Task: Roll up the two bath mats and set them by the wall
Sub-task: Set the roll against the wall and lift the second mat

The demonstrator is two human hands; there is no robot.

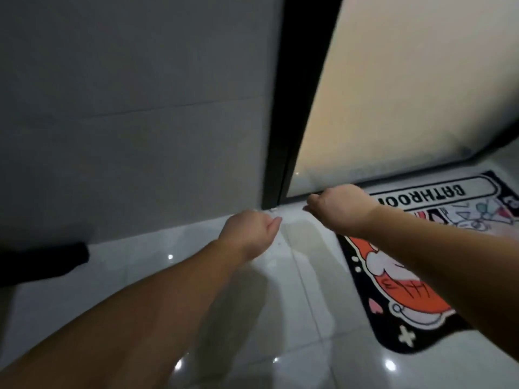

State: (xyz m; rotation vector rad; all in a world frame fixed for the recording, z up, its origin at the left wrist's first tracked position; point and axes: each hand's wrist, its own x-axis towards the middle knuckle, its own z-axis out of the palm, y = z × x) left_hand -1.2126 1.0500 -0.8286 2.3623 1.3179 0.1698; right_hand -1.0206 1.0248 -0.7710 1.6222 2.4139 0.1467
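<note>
— Where were your hands just then?

— In the head view, both reached out over the white floor tiles [280, 318] toward the foot of the grey wall [126, 122]. My left hand [248, 234] was loosely curled with nothing in it; my right hand [337, 207] was curled too, knuckles up. Whether its fingertips pinched anything, I couldn't tell.

— And the mats?

— One printed bath mat [398, 276] lay flat and unrolled beneath my right forearm, its far end beside the frosted door [407, 94]. A dark shape [42, 262] lay against the wall at far left, perhaps the other one, rolled. I judged the flat mat came next.
</note>
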